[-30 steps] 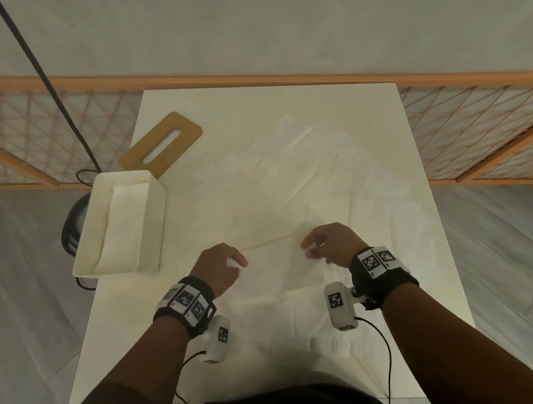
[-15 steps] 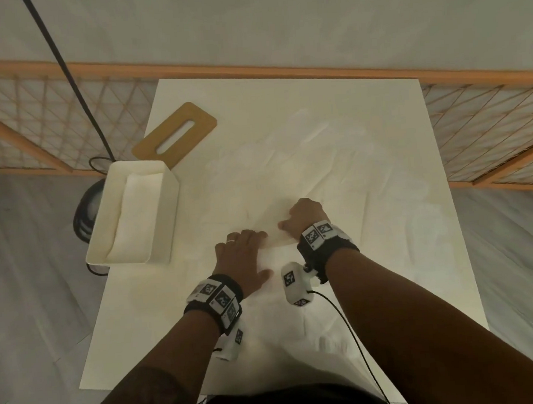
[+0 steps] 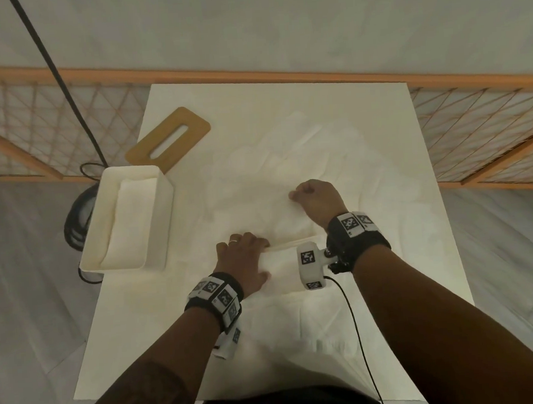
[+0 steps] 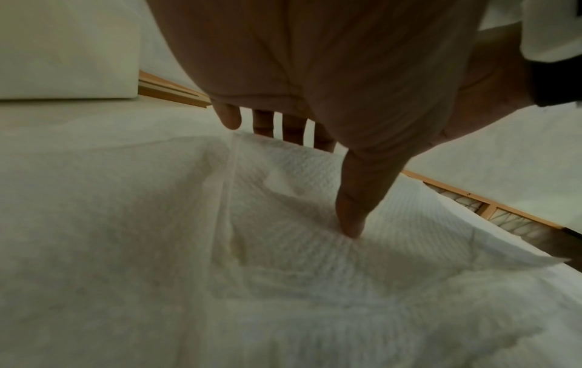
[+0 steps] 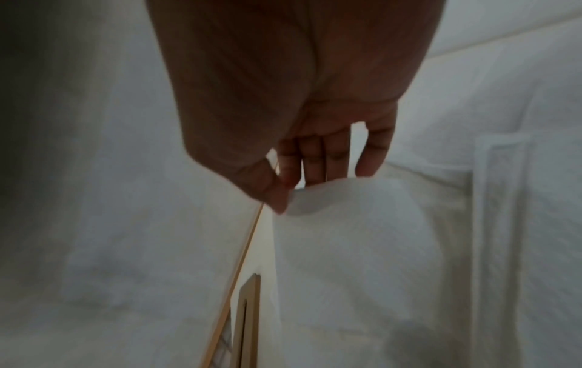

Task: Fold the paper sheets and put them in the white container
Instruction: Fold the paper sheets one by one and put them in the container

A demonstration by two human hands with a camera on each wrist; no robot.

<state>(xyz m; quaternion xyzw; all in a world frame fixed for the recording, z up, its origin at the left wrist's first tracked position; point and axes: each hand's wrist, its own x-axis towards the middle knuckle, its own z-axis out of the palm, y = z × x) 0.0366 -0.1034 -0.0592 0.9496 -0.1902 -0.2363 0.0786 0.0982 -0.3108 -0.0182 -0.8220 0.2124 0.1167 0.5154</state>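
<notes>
Several white paper sheets [image 3: 303,156] lie spread and overlapping on the white table [image 3: 135,319]. My left hand [image 3: 243,253] lies flat on a folded sheet [image 3: 285,269] near the middle; in the left wrist view its thumb [image 4: 352,219] presses the folded sheet [image 4: 283,236] down. My right hand [image 3: 302,196] is curled further back. In the right wrist view the right hand [image 5: 293,189] pinches the raised edge of a paper sheet [image 5: 352,249] between thumb and fingers. The white container [image 3: 166,214] stands at the left with folded paper inside.
A wooden lid with a slot [image 3: 167,139] lies behind the container, and shows as the lid [image 5: 249,323] in the right wrist view. A black cable [image 3: 64,83] and a wooden lattice rail [image 3: 282,74] lie beyond the table. The table's right edge [image 3: 447,222] is near my right arm.
Both hands pinched paper near the front a second ago. The left hand has since flattened onto the folded sheet, and the right hand has moved back and right with a sheet's edge.
</notes>
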